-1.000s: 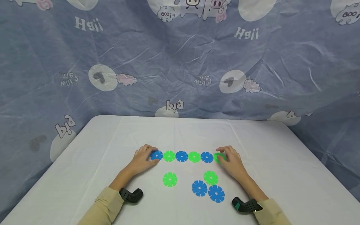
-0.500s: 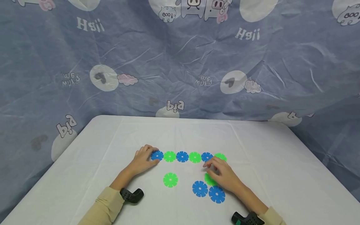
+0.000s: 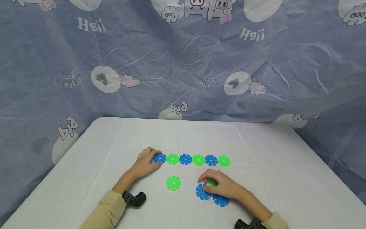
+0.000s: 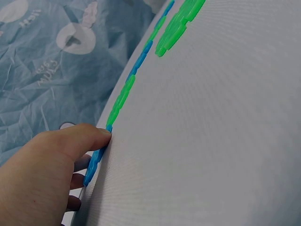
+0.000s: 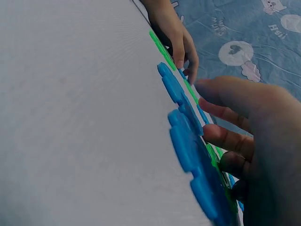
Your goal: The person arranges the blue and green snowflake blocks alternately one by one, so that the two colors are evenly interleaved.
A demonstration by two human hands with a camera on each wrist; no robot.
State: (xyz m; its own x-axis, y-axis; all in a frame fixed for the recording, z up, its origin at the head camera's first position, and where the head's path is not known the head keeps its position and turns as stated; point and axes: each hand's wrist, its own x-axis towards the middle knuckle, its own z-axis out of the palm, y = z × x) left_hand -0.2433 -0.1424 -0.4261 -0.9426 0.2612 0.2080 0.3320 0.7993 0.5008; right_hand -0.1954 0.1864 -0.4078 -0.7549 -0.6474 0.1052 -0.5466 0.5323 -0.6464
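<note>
A row of flat notched interlocking discs, blue and green by turns, lies across the table. My left hand [image 3: 145,162] holds the blue disc [image 3: 160,158] at the row's left end, thumb on its near edge and fingers on the far side. In the left wrist view the thumb [image 4: 96,137] touches that disc. My right hand [image 3: 221,183] is over the loose discs on the near right, fingers loosely bent. Its thumb lies over a loose blue disc [image 3: 201,194]; contact is unclear. It partly covers a green disc [image 3: 211,182] and another blue disc [image 3: 220,200].
A single loose green disc [image 3: 173,183] lies in front of the row. At the row's right end is a green disc [image 3: 224,161]. Each wrist carries a black camera [image 3: 134,199]. A patterned blue cloth [image 3: 183,63] hangs behind the white table [image 3: 137,133].
My right hand has left the green disc at the row's right end and moved toward me and left, over the loose discs. The left hand has stayed on its blue disc.
</note>
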